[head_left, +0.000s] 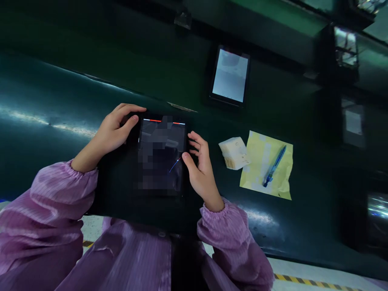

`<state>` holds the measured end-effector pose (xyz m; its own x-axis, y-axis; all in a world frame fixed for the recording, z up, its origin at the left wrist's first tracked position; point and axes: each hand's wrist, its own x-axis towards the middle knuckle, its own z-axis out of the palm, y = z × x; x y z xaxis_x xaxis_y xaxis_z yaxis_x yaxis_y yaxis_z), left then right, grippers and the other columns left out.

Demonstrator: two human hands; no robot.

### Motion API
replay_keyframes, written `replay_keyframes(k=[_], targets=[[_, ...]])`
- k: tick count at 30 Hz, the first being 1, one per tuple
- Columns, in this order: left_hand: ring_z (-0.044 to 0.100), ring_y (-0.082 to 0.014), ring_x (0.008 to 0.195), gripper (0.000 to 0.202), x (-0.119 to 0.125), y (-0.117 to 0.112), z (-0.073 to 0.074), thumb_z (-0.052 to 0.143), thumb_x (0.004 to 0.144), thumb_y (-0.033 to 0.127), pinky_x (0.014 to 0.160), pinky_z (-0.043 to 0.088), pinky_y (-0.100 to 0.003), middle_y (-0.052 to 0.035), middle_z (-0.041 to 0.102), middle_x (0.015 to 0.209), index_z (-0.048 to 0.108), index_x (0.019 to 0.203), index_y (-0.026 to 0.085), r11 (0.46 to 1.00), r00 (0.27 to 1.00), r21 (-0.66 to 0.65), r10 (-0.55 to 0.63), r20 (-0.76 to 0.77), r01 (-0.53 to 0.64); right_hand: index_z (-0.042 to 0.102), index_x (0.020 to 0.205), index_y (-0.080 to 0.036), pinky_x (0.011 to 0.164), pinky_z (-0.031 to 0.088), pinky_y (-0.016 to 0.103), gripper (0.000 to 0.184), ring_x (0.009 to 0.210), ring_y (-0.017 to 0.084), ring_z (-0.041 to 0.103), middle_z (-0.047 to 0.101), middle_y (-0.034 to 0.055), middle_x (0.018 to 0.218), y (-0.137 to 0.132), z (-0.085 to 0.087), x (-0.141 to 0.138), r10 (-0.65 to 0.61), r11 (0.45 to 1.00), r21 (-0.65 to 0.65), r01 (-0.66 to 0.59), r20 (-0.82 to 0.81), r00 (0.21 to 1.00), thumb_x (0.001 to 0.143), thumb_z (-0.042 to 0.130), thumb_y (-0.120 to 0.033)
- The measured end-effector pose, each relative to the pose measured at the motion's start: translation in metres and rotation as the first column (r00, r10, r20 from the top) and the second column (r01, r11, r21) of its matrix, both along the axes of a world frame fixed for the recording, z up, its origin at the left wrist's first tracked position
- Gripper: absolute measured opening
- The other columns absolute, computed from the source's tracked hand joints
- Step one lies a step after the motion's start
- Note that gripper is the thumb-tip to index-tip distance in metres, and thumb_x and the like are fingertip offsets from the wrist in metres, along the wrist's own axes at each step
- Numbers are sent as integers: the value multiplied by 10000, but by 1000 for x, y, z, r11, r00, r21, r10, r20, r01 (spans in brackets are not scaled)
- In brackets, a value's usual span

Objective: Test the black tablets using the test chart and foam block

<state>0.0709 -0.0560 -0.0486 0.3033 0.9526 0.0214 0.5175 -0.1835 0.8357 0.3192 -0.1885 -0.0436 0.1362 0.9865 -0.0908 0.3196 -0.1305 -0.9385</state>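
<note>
A dark tablet lies flat on the dark green table before me, with part of its screen blurred out. Red and white strips show along its top, and a thin blue line crosses the lower right of the screen. My left hand grips the upper left corner, index finger stretched along the top and thumb at the side edge. At the right edge, my right hand has its thumb over the rim and its fingers curled against the side. The undersides of both hands are hidden.
A second tablet with a lit pale screen lies farther back. To the right are a small white block and a yellow sheet with a blue pen on it. Dark devices stand at the far right.
</note>
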Motion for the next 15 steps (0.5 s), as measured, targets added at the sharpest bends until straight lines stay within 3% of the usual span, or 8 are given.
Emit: replay_keyframes(k=[4, 10, 15], targets=[[532, 0, 494, 302, -1, 0, -2, 569, 1032, 223, 366, 463, -133, -31, 648, 1245, 719, 1287, 284, 1000, 1000, -6, -3, 5, 3, 330, 1536, -324, 1240, 427, 559, 684, 1511, 290, 438, 397, 115, 1629, -3, 5, 6, 95, 995, -21, -94, 37, 995, 955, 670, -440], [528, -1, 496, 309, 0, 0, -1, 573, 1022, 207, 355, 463, -124, -29, 646, 1216, 722, 1281, 287, 1000, 1000, 5, -3, 21, 2, 128, 1614, -380, 1281, 367, 620, 1060, 1666, 340, 129, 56, 93, 1770, -12, 19, 3, 326, 938, -157, -310, 85, 942, 815, 817, -480], [518, 4, 502, 309, 2, 0, 0, 579, 1013, 188, 360, 450, -106, -27, 651, 1205, 731, 1261, 292, 1000, 1000, 6, 7, 20, -7, 60, 1648, -419, 1248, 406, 641, 1233, 1678, 375, -33, -166, 25, 1785, -17, 21, -9, 352, 918, -230, -323, 97, 931, 721, 871, -380]])
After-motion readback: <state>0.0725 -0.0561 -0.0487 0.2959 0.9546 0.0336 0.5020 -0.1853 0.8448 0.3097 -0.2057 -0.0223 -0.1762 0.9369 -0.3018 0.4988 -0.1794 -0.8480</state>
